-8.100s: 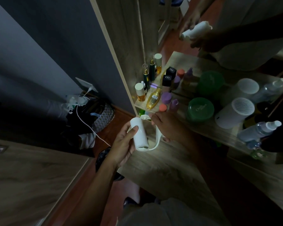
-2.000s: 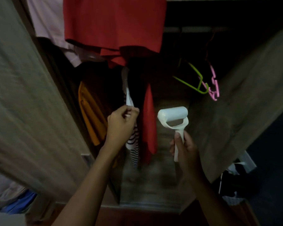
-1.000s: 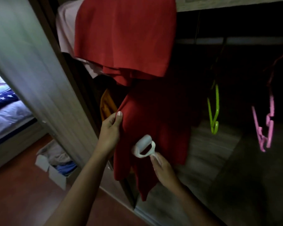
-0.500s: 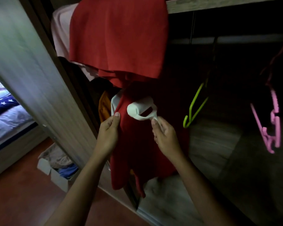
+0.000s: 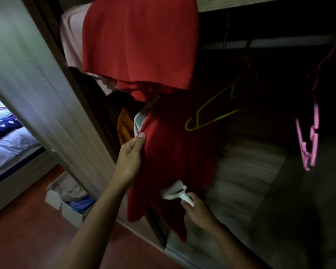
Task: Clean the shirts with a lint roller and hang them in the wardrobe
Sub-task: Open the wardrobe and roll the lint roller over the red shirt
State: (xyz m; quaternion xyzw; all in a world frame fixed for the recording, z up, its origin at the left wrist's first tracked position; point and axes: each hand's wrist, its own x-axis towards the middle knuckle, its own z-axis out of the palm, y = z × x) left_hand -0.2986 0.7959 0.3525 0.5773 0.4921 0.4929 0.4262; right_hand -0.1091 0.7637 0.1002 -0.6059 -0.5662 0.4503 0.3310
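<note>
A red shirt (image 5: 169, 152) hangs inside the open wardrobe. My left hand (image 5: 129, 158) pinches its left edge, thumb on the front of the cloth. My right hand (image 5: 197, 212) grips the handle of a white lint roller (image 5: 173, 190), whose drum presses against the lower part of the shirt. A white garment edge (image 5: 139, 121) and an orange garment (image 5: 124, 125) show just behind the shirt on the left.
Another red cloth (image 5: 140, 43) drapes over the shelf above, over a pale pink one (image 5: 71, 33). An empty green hanger (image 5: 211, 115) and a pink hanger (image 5: 308, 140) hang to the right. The wardrobe door (image 5: 37, 78) stands on the left, a box of clothes (image 5: 70, 200) on the floor.
My right hand has drawn the lint roller down the red shirt from near its top to its lower part. My left hand still holds the shirt's edge.
</note>
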